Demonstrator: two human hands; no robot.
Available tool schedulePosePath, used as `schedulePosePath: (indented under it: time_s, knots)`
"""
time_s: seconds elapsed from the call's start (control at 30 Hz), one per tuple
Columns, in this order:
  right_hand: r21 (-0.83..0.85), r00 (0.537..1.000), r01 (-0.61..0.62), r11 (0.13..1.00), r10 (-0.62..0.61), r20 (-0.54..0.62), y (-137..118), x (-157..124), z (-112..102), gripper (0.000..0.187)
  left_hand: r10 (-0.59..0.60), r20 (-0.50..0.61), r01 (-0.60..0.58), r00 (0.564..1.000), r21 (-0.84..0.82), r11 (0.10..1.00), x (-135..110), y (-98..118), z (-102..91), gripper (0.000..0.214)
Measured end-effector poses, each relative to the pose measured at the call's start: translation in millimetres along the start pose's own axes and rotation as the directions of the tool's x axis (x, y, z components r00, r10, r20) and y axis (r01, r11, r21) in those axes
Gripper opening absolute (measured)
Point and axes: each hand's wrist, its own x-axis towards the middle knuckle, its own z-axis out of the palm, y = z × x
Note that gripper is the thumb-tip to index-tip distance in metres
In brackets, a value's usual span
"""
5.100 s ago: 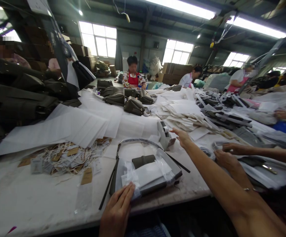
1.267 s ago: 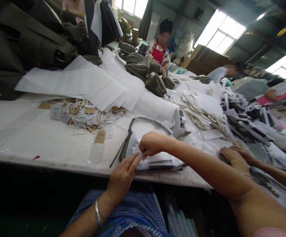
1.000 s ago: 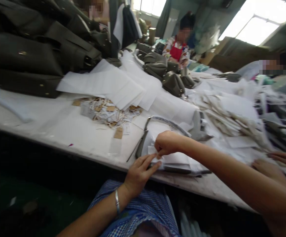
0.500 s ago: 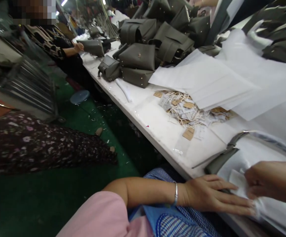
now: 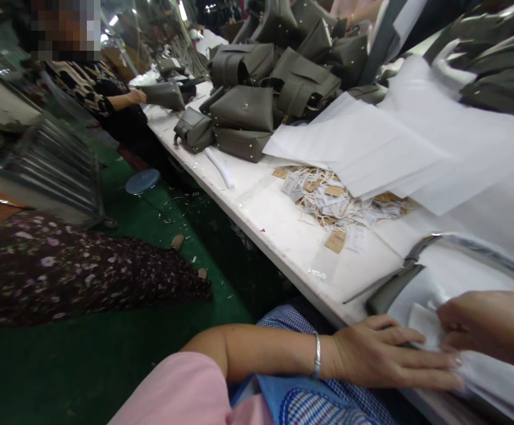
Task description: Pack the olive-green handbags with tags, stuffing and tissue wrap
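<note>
At the lower right of the table lies a dark grey-green handbag (image 5: pixel 385 292), with a wrapped strap (image 5: pixel 465 239) arching behind it. A white wrapping sheet (image 5: pixel 420 289) covers much of the bag. My left hand (image 5: pixel 385 354), with a silver bracelet at the wrist, rests along the bag's near edge, its fingers stretched out flat. My right hand (image 5: pixel 482 324) is curled over the white sheet, fingers closed with the sheet at their tips; part of its grip is hidden. The two hands almost meet.
Paper tags with strings (image 5: pixel 328 198) lie heaped mid-table beside stacked white sheets (image 5: pixel 367 147). Grey-green handbags (image 5: pixel 243 109) pile up farther back. A person (image 5: pixel 106 94) stands at the table's far side edge; another's floral skirt (image 5: pixel 84 265) shows left, near a blue stool (image 5: pixel 142 181).
The view has shifted slightly. My left fingers have slid a little to the right along the bag's edge, while my right hand stays nearly in place on the white sheet.
</note>
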Motion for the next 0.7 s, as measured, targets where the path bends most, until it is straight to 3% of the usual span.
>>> schedulePosePath:
  time_s: [0.03, 0.13, 0.2, 0.33, 0.5, 0.7]
  knots:
    - [-0.006, 0.994, 0.015, 1.0, -0.014, 0.106, -9, -6, -12, 0.012, -0.015, -0.03, 0.014, 0.999, -0.029, 0.999, 1, 1, 0.6, 0.041]
    - [-0.131, 0.997, -0.001, 0.991, 0.011, 0.074, -32, -21, -40, 0.014, -0.097, -0.137, 0.076, 0.986, -0.152, 0.985, 4, 6, -0.8, 0.034]
    - [-0.162, 0.999, -0.007, 0.987, 0.013, 0.039, -38, -25, -47, 0.016, -0.16, -0.154, 0.12, 0.975, -0.243, 0.963, 6, 6, -1.3, 0.034]
    - [-0.179, 0.999, -0.04, 0.983, 0.045, 0.024, -36, -24, -47, 0.031, -0.186, -0.165, 0.125, 0.969, -0.324, 0.938, 6, 5, 1.1, 0.039]
    - [-0.168, 0.999, 0.006, 0.986, 0.001, 0.041, -31, -18, -49, 0.039, -0.217, -0.187, 0.135, 0.958, -0.372, 0.918, 7, 9, 0.8, 0.038]
    - [-0.099, 0.998, -0.055, 0.994, 0.05, -0.049, -10, -8, -45, 0.049, -0.241, -0.184, 0.159, 0.953, -0.374, 0.914, 10, 9, -0.3, 0.038]
